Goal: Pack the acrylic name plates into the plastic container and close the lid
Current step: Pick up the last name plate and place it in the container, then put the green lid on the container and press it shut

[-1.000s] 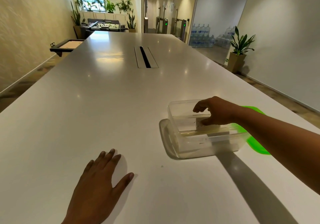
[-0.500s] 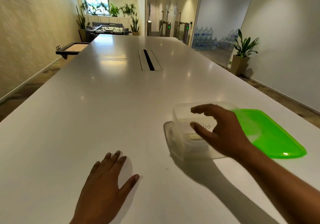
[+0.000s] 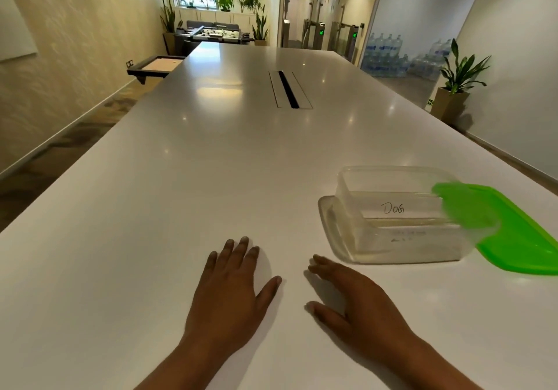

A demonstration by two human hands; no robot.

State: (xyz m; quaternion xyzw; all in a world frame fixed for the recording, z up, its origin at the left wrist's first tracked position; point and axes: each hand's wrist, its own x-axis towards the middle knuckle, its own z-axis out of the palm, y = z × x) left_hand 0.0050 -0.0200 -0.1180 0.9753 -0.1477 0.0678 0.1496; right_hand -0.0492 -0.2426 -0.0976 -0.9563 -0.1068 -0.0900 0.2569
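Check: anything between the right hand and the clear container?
Nothing: in the head view only bare white table separates the right hand from the clear container.

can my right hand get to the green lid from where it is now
Probably yes. The right hand lies flat and empty on the table, and the green lid rests just beyond the clear container. Bare tabletop along the container's near side leaves a free path.

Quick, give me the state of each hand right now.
Left hand: open, flat on the table, holding nothing.
Right hand: open, resting on the table, holding nothing.
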